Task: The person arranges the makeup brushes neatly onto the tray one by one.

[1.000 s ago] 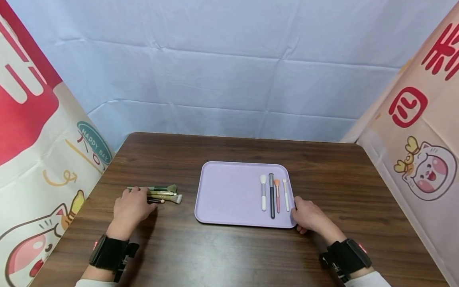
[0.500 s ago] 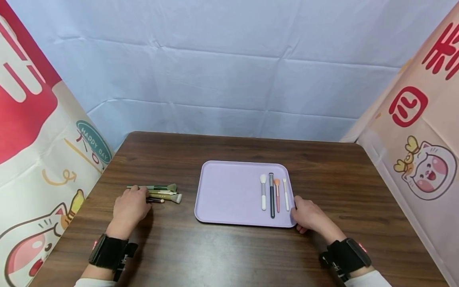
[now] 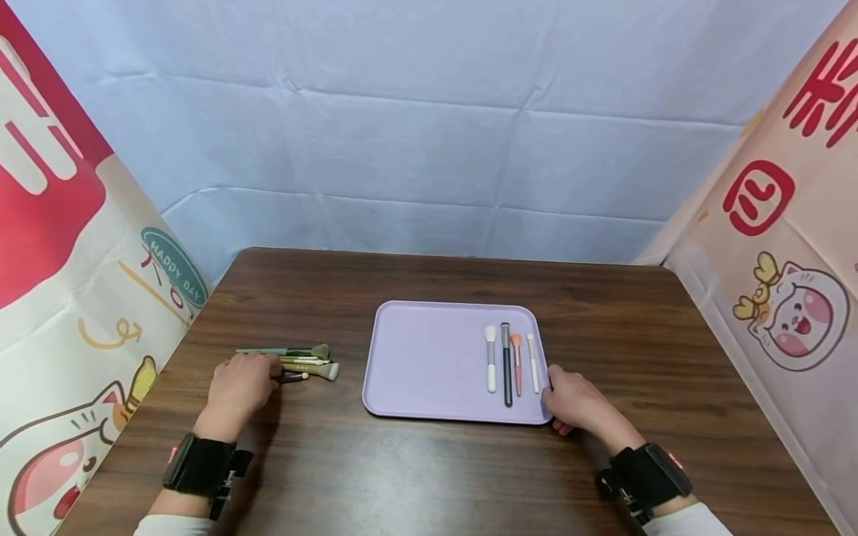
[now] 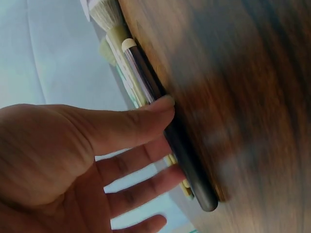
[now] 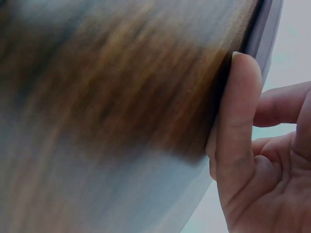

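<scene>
My left hand (image 3: 241,383) is at the left of the table, over a bundle of makeup brushes. In the left wrist view its thumb presses a black-handled makeup brush (image 4: 187,155) with a small pale tip, fingers behind it. Beside that brush lie an olive makeup brush (image 3: 311,369) with pale flat bristles and a green makeup brush (image 3: 295,351); the hand hides part of the handles. My right hand (image 3: 576,398) pinches the front right corner of a lilac tray (image 3: 429,365), its thumb along the outer side. On the tray's right part, several makeup brushes lie side by side, among them a black one (image 3: 507,372).
The tray's raised rim stands on a brown wooden table (image 3: 415,476). A pale blue cloth (image 3: 402,149) hangs behind the table, with printed sheets at the left and right sides.
My left hand has drawn back slightly to the left along the brush handles. The right hand and the tray stay where they were.
</scene>
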A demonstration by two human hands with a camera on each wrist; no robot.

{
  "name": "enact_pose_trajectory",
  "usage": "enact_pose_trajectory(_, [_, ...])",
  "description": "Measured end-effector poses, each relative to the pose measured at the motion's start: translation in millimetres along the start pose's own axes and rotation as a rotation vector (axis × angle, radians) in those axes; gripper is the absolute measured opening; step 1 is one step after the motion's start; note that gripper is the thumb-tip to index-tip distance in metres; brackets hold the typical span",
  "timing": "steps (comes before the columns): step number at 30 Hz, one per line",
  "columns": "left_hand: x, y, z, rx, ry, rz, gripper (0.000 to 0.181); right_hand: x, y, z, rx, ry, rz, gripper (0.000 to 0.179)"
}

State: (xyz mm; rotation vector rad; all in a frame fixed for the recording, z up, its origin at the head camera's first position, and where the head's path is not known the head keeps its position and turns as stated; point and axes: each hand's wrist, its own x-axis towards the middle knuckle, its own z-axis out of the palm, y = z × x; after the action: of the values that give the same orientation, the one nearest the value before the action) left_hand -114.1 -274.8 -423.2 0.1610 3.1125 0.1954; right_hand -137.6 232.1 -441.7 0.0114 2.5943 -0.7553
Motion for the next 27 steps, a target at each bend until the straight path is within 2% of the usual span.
enact_pose_trajectory(6, [5.4,-5.0,1.0,-0.086,-0.077,0.040,0.015,0.2,0.3,0.8,0.003,0.002,-0.002,0.019])
enact_pose_trajectory(8, [6.5,-5.6,2.1,-0.094,-0.085,0.055,0.015,-0.2,-0.1,0.5,0.003,0.004,-0.003,0.019])
enact_pose_trajectory(11, [6.2,-4.4,1.7,-0.095,-0.078,0.068,0.016,-0.7,-0.6,0.0,0.003,0.006,-0.006,0.018])
enact_pose_trajectory(18, [5.6,6.4,-5.8,-0.034,-0.005,0.124,0.017,-1.1,-0.7,-0.6,0.004,0.002,-0.002,0.018])
enact_pose_trajectory(27, [9.4,24.4,-12.2,-0.022,0.003,0.148,0.015,-0.1,-1.6,-1.0,-0.005,-0.002,0.003,0.019])
